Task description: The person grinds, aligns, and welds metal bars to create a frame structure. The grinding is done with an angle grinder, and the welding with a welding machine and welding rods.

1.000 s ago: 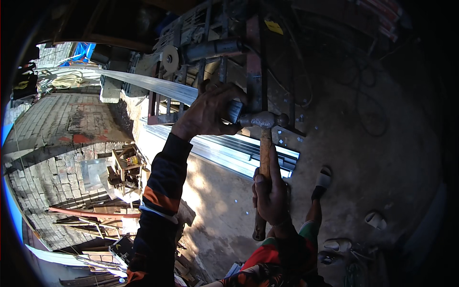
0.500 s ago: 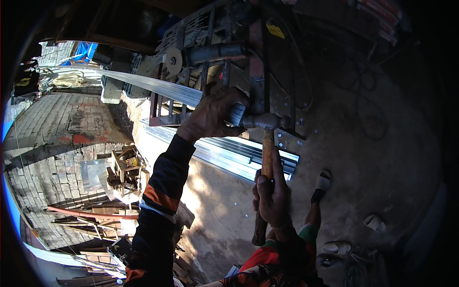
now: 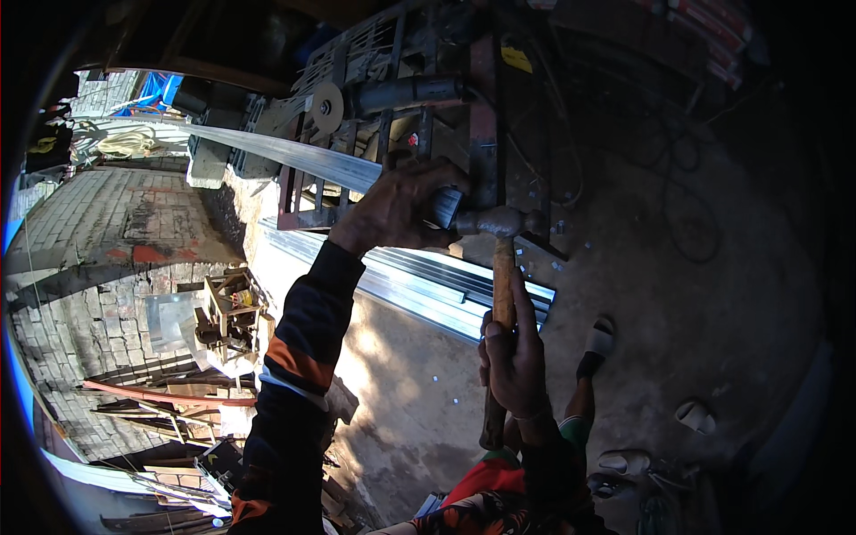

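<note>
My left hand (image 3: 392, 207) grips the end of a long silvery metal channel (image 3: 285, 153), fingers wrapped over its top. The channel runs off to the far left across a dark metal frame (image 3: 312, 217). My right hand (image 3: 517, 367) is closed round the wooden handle of a hammer (image 3: 504, 283), index finger stretched along it. The hammer head is at the channel's cut end, close to my left fingertips; whether it touches cannot be made out. An angle grinder (image 3: 406, 92) with a round disc lies on the frame just beyond my left hand.
More shiny metal channels (image 3: 428, 299) lie below my hands. A cable (image 3: 575, 169) trails at the right. Slippers (image 3: 695, 416) and small pale scraps lie on the concrete floor (image 3: 713, 312). At left are a block wall (image 3: 116, 330), a wooden stool (image 3: 232, 308) and scrap timber.
The hammer and my right hand have shifted very slightly right. My left hand keeps its hold on the channel's end. The whole view has moved a little.
</note>
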